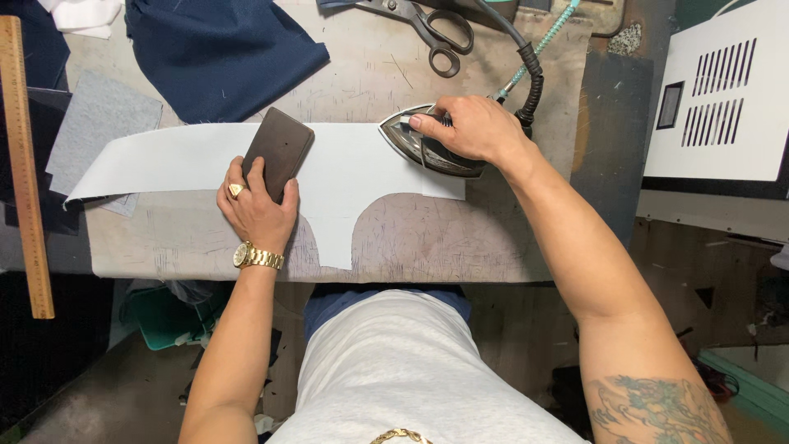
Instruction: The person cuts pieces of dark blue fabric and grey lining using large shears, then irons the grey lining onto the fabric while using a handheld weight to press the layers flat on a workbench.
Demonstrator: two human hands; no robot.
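Clearly risking a scorch on the white fabric piece [345, 164]: right hand [472, 127] fingers wrapped round the iron [423, 144], left hand [259, 205] fingers pressed on the brown block [278, 148] nearby.

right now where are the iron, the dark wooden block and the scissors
iron [401, 136]: head view, its bare pointed nose
dark wooden block [281, 142]: head view, top face
scissors [444, 33]: head view, its handle loops

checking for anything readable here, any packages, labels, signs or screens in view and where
No packages, signs or lit screens.
White machine casing, far right beside the pressing table: flat white panel with two rows of dark vent slots.
Small panel on that casing: upright dark-framed grey rectangle, perhaps a label or window; too small to tell.
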